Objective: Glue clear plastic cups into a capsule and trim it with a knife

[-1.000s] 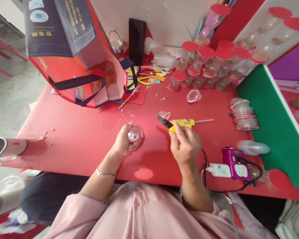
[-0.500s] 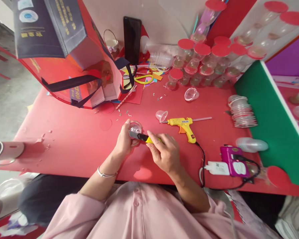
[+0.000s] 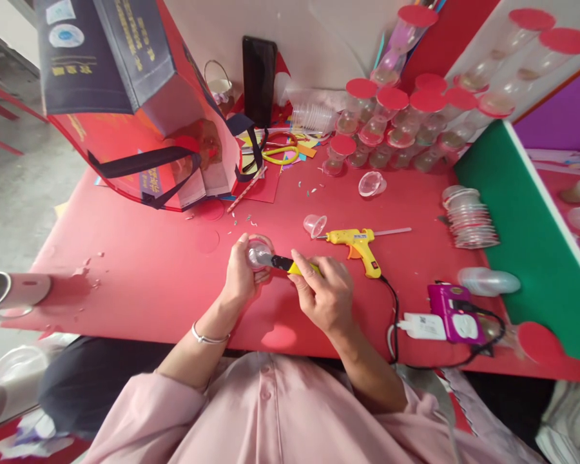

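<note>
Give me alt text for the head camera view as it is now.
A person's left hand holds a small clear plastic cup while the right hand holds a yellow utility knife, its blade over the cup, above a red table. Beyond are a yellow glue gun and red-capped hourglasses.

From the near side, both bare forearms [image 3: 370, 367] slant inward. The bare left hand [image 3: 241, 272] curls, thumb pointing far; the bare right hand [image 3: 329, 290], back upward, pinches thumb against fingers.

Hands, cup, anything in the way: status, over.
Left hand gripping clear cup. Right hand holding yellow cutter, blade over cup. No obstruction seen; glue gun nearby, untouched.
</note>
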`<action>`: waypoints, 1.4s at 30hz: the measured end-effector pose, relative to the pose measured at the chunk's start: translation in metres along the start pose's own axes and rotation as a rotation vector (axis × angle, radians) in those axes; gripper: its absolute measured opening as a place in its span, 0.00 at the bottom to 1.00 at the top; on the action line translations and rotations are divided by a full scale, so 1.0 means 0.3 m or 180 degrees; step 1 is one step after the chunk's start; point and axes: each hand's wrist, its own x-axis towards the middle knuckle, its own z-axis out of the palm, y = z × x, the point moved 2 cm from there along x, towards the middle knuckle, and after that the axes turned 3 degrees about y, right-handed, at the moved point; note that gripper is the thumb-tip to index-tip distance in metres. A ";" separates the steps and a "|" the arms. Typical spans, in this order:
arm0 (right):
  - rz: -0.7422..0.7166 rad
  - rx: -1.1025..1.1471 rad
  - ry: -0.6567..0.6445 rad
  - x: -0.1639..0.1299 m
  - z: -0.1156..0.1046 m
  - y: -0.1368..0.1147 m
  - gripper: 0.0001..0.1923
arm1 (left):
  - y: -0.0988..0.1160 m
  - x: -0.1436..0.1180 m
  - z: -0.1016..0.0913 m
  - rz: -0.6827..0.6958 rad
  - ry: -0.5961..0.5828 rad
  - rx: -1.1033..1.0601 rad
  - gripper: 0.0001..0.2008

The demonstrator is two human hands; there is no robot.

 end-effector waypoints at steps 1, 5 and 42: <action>-0.0020 -0.0016 0.0029 0.000 0.001 0.000 0.21 | 0.001 0.000 0.000 -0.0006 0.0011 -0.0026 0.29; 0.0056 -0.0283 0.0141 0.004 -0.006 0.039 0.22 | 0.016 -0.009 -0.004 0.0036 -0.0113 -0.0180 0.30; -0.0105 0.0025 -0.0316 -0.002 0.017 0.025 0.23 | 0.034 -0.003 -0.008 0.0363 -0.0556 -0.0388 0.16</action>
